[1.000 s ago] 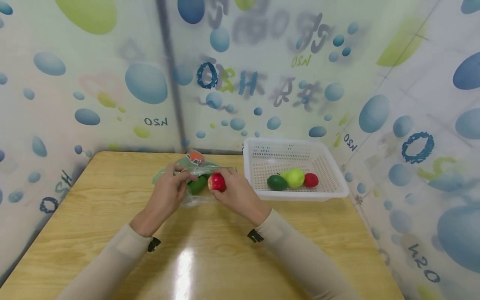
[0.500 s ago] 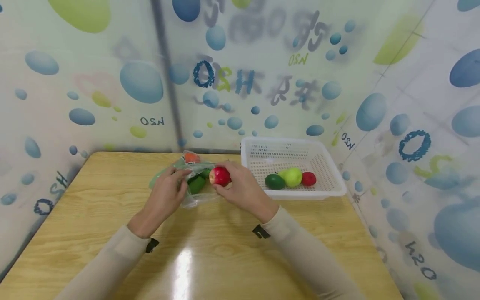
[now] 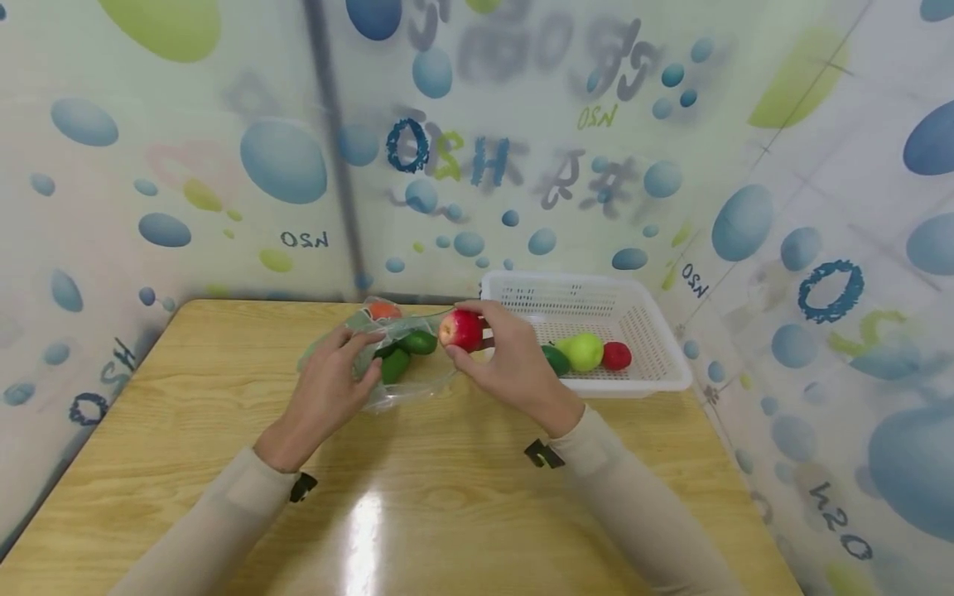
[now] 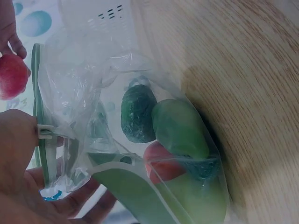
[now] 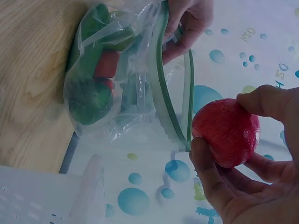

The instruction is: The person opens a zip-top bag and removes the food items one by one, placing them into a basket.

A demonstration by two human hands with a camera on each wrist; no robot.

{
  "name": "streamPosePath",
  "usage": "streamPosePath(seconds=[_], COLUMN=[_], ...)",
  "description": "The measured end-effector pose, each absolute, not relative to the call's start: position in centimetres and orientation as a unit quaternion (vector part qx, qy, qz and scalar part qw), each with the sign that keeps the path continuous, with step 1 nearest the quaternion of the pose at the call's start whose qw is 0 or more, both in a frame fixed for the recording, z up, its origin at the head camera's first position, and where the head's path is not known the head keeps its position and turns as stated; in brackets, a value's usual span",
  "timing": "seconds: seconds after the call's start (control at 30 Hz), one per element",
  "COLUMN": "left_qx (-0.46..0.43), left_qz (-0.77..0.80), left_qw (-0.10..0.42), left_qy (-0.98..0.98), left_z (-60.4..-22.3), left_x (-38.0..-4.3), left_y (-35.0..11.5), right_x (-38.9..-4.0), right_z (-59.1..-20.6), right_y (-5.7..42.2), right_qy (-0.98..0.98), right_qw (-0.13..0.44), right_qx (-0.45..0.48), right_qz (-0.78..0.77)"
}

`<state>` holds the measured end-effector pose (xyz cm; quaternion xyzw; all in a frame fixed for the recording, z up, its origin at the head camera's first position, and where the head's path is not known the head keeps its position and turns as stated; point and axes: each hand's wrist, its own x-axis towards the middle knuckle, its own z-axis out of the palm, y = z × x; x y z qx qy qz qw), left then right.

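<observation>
A clear zip-top bag (image 4: 114, 70) with a green zip edge lies on the table, its mouth open. My left hand (image 3: 328, 385) grips the bag at the mouth, thumb against the zip edge in the left wrist view. Inside are several items: a dark green oval fruit (image 4: 138, 113), a larger green one (image 4: 180, 126) and an orange-red one (image 4: 161, 161), partly covered by the film. With fingertips and thumb, my right hand (image 3: 517, 364) holds a shiny red apple (image 5: 226, 133) just outside the mouth, to the bag's right in the head view.
A white perforated basket (image 3: 589, 386) stands right of the bag. In it lie a dark green fruit (image 3: 556, 360), a yellow-green apple-like fruit (image 3: 585, 352) and a red fruit (image 3: 616, 356). A patterned wall sheet (image 3: 477, 215) rises behind the wooden table (image 3: 447, 497).
My right hand has moved the apple from the bag's mouth rightward and farther back, toward the basket's left edge. More green fruit shows in the bag. My left hand has hardly moved.
</observation>
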<state>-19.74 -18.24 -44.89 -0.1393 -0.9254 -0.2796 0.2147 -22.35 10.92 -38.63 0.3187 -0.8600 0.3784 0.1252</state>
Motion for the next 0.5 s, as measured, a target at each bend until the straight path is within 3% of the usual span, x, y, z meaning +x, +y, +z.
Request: streamPosePath(seconds=[0.33,0.5], left_qx=[-0.128,-0.118], left_qz=[-0.299,-0.300], left_qw=[0.169,0.144], left_qy=[-0.930,-0.936], left_z=[-44.7,-44.8], left_x=[-19.5,-19.4], left_y=[-18.6,-18.7], right_x=[-23.4,-24.4], right_z=[-38.7,-39.2], right_y=[13.3,14.7], right_qy=[-0.875,-0.896], right_qw=[0.156,0.144], right_qx=[0.257,0.229], right_qz=[0.379,0.353])
